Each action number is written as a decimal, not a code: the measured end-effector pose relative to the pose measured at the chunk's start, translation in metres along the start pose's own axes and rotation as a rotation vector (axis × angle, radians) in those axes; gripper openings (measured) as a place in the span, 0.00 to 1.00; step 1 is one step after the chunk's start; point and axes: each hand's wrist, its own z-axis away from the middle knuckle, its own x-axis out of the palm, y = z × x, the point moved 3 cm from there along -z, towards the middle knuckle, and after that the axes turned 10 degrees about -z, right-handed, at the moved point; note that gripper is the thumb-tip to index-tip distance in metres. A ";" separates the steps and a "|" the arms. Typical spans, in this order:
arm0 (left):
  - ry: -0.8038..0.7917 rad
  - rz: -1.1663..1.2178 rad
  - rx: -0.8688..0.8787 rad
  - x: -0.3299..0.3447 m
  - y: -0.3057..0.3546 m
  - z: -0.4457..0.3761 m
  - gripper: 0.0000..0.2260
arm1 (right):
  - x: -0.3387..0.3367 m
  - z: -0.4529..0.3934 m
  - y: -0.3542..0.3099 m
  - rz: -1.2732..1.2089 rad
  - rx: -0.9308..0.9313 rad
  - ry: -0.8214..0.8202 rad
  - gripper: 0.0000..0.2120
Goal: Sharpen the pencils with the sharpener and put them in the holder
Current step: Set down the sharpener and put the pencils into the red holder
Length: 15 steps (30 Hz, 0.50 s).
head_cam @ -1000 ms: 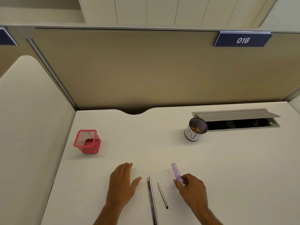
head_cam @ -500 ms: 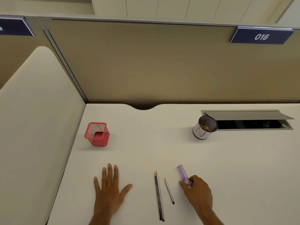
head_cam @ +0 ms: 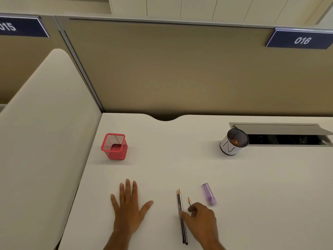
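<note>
Two long dark pencils (head_cam: pixel 179 201) lie side by side on the white desk (head_cam: pixel 180 159), tips pointing away from me. Just right of them lies a short pencil (head_cam: pixel 189 200); only its sharpened tip shows, because my right hand (head_cam: pixel 201 221) covers the rest, thumb and forefinger pinched around it. The purple sharpener (head_cam: pixel 209 193) lies by itself on the desk, right of my right hand and untouched. My left hand (head_cam: pixel 128 212) rests flat on the desk with fingers spread, left of the pencils. The red mesh holder (head_cam: pixel 115 150) stands at the far left.
A white cup with a dark mesh rim (head_cam: pixel 228 148) holding shavings stands at the back right, beside an open cable tray (head_cam: pixel 281 139) set into the desk. A beige partition rises behind the desk, and a white side panel stands at its left edge.
My right hand let go of the purple sharpener, which now lies on the desk, and moved left onto the short pencil. My left hand has flattened with fingers spread. The view shifted left.
</note>
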 end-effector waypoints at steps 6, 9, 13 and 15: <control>0.109 0.337 -0.003 -0.033 0.051 0.004 0.17 | 0.013 -0.003 -0.008 0.087 0.086 -0.007 0.14; -0.125 0.541 -0.093 -0.043 0.082 0.006 0.12 | 0.016 -0.004 -0.008 0.083 0.146 -0.018 0.14; -0.292 0.560 -0.153 -0.044 0.106 0.006 0.14 | 0.020 -0.005 -0.005 0.066 0.191 -0.033 0.11; -0.319 0.552 -0.175 -0.044 0.110 0.006 0.13 | 0.021 -0.006 -0.004 0.049 0.208 -0.038 0.11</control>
